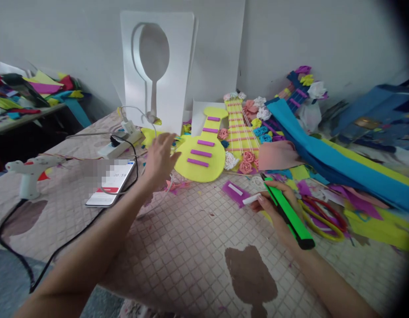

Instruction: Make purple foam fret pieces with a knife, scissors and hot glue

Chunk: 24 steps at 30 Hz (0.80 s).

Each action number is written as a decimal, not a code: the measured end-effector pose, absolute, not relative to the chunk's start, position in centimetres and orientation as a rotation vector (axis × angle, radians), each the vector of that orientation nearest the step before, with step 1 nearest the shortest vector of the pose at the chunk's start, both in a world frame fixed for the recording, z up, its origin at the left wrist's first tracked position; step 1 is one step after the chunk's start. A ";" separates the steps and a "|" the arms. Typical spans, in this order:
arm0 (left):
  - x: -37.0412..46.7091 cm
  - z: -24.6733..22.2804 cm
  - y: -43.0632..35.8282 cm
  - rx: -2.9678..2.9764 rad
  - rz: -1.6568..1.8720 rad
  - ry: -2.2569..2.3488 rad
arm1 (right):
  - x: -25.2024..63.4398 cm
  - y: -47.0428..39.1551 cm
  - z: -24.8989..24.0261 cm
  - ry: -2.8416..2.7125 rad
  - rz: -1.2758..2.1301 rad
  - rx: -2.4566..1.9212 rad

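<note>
While the right hand grips a green utility knife across its palm, its thumb and fingertips also pinch a small white strip just beside a purple piece. A similar white rectangle lies on that purple piece. The left hand is open and appears empty, its fingers spread above the worktop near the left edge of the yellow guitar-shaped cutout. That cutout lies in the middle of the work area, with purple bars across its body and neck.

Handling the strip well probably calls for a light pinch near its end, so it neither bends nor twists. Whether the knife's blade is out cannot be told, so its tip is best angled away from the left fingers; setting the knife down would free the right hand for finer placing. The left arm passes beside the phone and the black cord, so a low sweep could snag the cord.
</note>
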State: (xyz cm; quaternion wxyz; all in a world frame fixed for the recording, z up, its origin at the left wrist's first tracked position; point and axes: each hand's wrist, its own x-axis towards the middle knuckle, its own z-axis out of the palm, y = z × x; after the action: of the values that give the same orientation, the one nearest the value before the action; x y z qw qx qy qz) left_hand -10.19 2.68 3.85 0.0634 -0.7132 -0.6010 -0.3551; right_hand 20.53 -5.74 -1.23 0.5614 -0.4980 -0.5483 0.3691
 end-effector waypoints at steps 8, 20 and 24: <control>0.5 2.3 -4.7 -3.229 -1.263 -1.579 | 18.7 -7.1 -1.0 -1.458 0.880 -1.170; 0.6 0.4 -0.7 -3.121 -0.784 -1.286 | 27.7 -3.2 -0.4 -1.605 0.456 -1.526; 2.4 0.9 0.9 -2.939 -0.754 -1.411 | 29.5 -2.2 -0.9 -1.540 0.577 -1.473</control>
State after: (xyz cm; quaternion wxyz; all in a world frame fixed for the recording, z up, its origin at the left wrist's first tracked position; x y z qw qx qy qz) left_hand 2.43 0.87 0.92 -0.1022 -0.8738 -0.4194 -0.2240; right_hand 29.53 -2.20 -0.87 0.4499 -0.5958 -0.6230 0.2335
